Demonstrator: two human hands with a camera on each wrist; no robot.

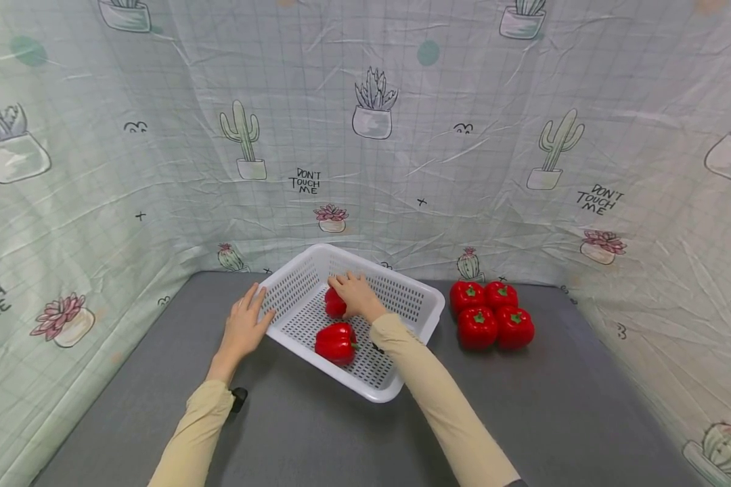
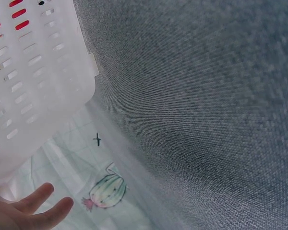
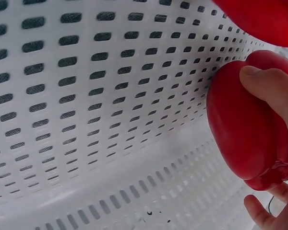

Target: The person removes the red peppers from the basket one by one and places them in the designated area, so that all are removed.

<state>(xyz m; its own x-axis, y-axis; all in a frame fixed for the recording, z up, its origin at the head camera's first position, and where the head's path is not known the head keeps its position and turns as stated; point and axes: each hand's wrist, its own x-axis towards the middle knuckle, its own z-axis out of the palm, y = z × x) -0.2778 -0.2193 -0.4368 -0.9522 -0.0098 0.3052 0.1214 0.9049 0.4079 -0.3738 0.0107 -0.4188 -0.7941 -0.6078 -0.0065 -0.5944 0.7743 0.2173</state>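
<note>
A white perforated plastic basket (image 1: 365, 391) sits at an angle on the grey table. Inside it, my right hand (image 1: 353, 295) grips a red bell pepper (image 1: 334, 306) near the back wall. The right wrist view shows the thumb (image 3: 261, 81) lying across this pepper, with fingertips below its far end. Closer to the front wall, a second red bell pepper (image 1: 335, 343) lies on its side. My left hand (image 1: 244, 329) is at the basket's left corner, fingers extended and spread along the rim; its fingers (image 2: 53, 213) also show beside the white wall in the left wrist view.
Several red bell peppers (image 1: 478, 329) stand in a tight cluster to the right of the basket, green stems up. Behind and on both sides of the table (image 1: 304, 446) hangs a pale cloth (image 1: 420, 169) printed with cacti.
</note>
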